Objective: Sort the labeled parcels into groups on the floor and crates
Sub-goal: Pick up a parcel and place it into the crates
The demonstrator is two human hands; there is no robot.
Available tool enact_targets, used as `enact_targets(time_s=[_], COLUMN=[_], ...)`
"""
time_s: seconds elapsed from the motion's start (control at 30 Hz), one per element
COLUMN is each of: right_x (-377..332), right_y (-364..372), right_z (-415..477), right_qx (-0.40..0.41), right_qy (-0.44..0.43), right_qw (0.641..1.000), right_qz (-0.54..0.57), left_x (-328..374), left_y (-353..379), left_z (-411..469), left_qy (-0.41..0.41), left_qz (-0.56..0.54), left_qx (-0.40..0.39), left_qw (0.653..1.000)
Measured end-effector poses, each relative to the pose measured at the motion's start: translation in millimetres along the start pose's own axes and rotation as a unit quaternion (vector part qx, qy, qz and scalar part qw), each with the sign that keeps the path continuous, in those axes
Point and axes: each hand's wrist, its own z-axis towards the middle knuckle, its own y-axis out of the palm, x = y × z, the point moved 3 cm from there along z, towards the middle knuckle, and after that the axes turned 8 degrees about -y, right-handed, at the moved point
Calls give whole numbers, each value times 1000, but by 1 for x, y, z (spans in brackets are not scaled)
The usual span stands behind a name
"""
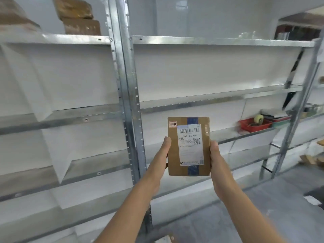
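A small brown cardboard parcel [173,155] is held upright in front of me, its white shipping label with barcode and QR code facing the camera and blue tape running down its middle. My left hand [162,155] grips its left edge, thumb on the front side. My right hand [217,160] grips its right edge in the same way. The fingers of both hands are hidden behind the parcel.
Metal shelving [129,102] fills the view ahead. Brown wrapped packages [78,16] sit on the top left shelf. A red tray [254,124] with a tape roll stands on a right shelf. Grey floor [263,207] lies at lower right, with cardboard pieces at the far right.
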Motion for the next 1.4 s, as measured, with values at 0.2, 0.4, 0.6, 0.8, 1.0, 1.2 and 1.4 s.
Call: enact_targets(time_s=[0.2, 0.4, 0.6, 0.8, 1.0, 1.2, 1.4], right_x=[7, 10, 13, 15, 38, 70, 108], right_y=[140, 304, 451, 572, 674, 770, 856], right_z=[-10, -48, -119, -190, -256, -304, -336], right_qx=[-105, -218, -328, -423, -540, -638, -724], right_qy=[6, 34, 46, 38, 50, 67, 104], right_qw=[994, 975, 943, 905, 840, 767, 682], right_qz=[1, 21, 33, 28, 22, 26, 17], left_x=[-21, -48, -79, -110, -154, -190, -220], left_y=[-131, -279, -398, -483, -545, -600, -646], left_z=[-47, -117, -205, -299, -376, -418, -435], left_qy=[0, -11, -29, -42, -72, -101, -123], left_qz=[-21, -42, -69, -105, -155, -208, -255], left_qx=[107, 227, 317, 433, 543, 627, 693], left_qw=[994, 973, 945, 894, 822, 744, 663])
